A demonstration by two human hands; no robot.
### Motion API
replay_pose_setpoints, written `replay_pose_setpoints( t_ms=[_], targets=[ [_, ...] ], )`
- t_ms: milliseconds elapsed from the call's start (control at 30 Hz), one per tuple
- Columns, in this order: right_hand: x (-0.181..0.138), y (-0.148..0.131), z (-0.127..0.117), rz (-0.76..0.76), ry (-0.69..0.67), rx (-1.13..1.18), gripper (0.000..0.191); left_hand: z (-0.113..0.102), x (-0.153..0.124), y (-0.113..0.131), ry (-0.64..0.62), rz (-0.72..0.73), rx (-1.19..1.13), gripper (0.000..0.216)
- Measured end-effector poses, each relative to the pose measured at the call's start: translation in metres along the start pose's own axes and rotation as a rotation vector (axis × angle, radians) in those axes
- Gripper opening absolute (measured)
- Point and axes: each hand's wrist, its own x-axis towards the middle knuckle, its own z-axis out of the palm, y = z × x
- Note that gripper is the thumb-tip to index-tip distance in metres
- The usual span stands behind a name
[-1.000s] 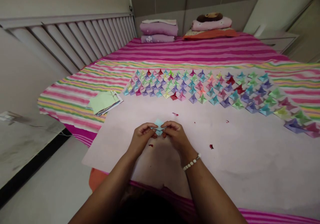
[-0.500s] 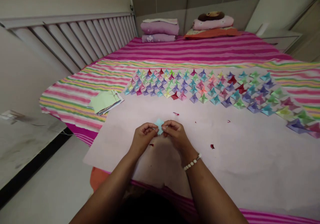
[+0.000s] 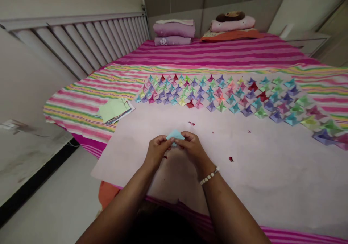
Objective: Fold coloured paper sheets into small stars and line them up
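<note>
Between my two hands is a small light-blue piece of origami paper, which looks folded and roughly triangular at the top. My left hand pinches its left side, and my right hand pinches its right side, the thumbs close together in front. The fingers hide its lower part. Both hands are above a large pale pink sheet. Beyond them, several rows of folded paper pieces in blue, purple, green, red and pink stand along the sheet's far side.
A stack of paper squares, pale green on top, lies at the sheet's left edge. Small dark red scraps dot the sheet. Striped bedding is underneath. Folded purple bedding rests by the headboard; a white rail runs along the left.
The light-blue paper has turned from an upright diamond into a wider, triangular shape. My thumbs have come closer together over its lower part.
</note>
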Motion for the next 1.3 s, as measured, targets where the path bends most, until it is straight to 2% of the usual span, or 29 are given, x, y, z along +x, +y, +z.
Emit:
replay_pose_setpoints(
  t_ms=[267,400,533,633,700,800,933,1000,1067,1167,1233,1300],
  targets=[
    [0.001,-0.003,0.0,-0.024,-0.093,-0.048,0.027,-0.007,0.004,0.006,0.09,0.077,0.059,0.041],
    [0.0,-0.004,-0.001,-0.077,-0.05,-0.074,0.027,0.0,-0.001,0.001,0.049,0.062,-0.008,0.028],
    [0.001,-0.002,-0.002,-0.119,0.039,-0.028,0.023,0.005,-0.002,-0.009,-0.003,0.005,-0.015,0.027],
    [0.003,0.002,-0.003,-0.105,0.039,0.041,0.021,0.005,0.0,-0.011,0.006,-0.08,-0.119,0.03],
    [0.004,0.004,-0.004,-0.092,0.005,0.13,0.026,0.004,0.002,-0.008,-0.027,-0.154,-0.299,0.03],
    [0.005,0.005,-0.004,-0.067,-0.06,0.253,0.036,0.003,0.0,0.001,-0.169,-0.288,-0.602,0.026],
    [0.002,0.001,-0.003,-0.008,-0.171,0.25,0.04,0.006,-0.008,0.008,-0.363,-0.485,-0.828,0.012],
    [-0.001,0.0,-0.003,0.02,-0.194,0.229,0.037,0.009,-0.012,0.009,-0.406,-0.573,-0.892,0.007],
    [-0.002,0.0,-0.003,0.025,-0.201,0.2,0.025,0.01,-0.014,0.007,-0.428,-0.639,-0.935,0.007],
    [-0.003,0.001,-0.005,0.033,-0.191,0.175,0.015,0.012,-0.013,0.004,-0.433,-0.674,-0.912,0.005],
    [-0.002,0.002,-0.005,0.038,-0.169,0.182,0.016,0.011,-0.011,0.002,-0.399,-0.667,-0.787,0.006],
    [0.0,0.002,-0.006,0.018,-0.13,0.197,0.017,0.008,-0.007,0.001,-0.322,-0.601,-0.597,0.011]
  ],
)
